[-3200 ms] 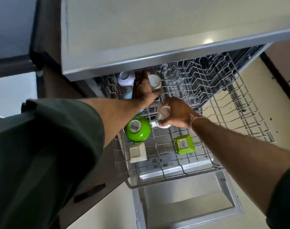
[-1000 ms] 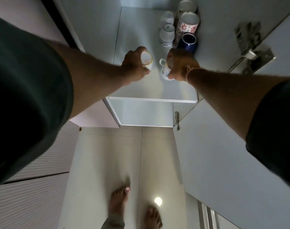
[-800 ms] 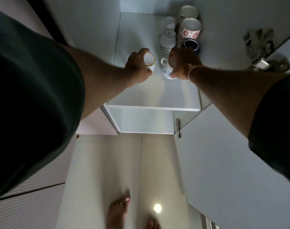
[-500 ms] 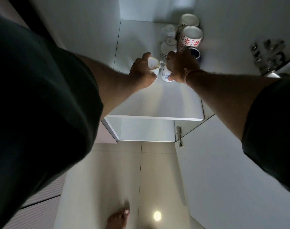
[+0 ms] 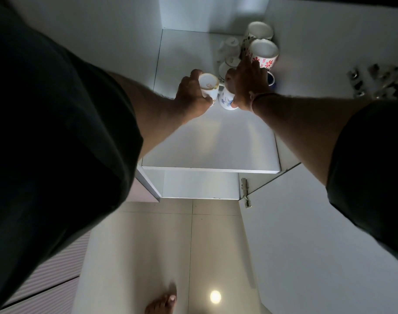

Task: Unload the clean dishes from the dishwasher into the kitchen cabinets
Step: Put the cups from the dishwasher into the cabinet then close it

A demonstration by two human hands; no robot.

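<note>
Head view: cup (image 5: 208, 87) inside curled left fingers (image 5: 194, 74).

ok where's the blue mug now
Head view: the blue mug sits on the shelf, right side, in front of the red-flowered mug, partly hidden behind the right hand.

White cup w/ orange motif (image 5: 209, 87): mouth up, wrapped by L hand (image 5: 191, 97) fingers. White cup w/ blue flower (image 5: 226, 102): upright on cabinet shelf (image 5: 216, 143), under R hand (image 5: 248, 85) palm, just beside 1st cup; fingers stretch past it, grip prob. loose.
</note>
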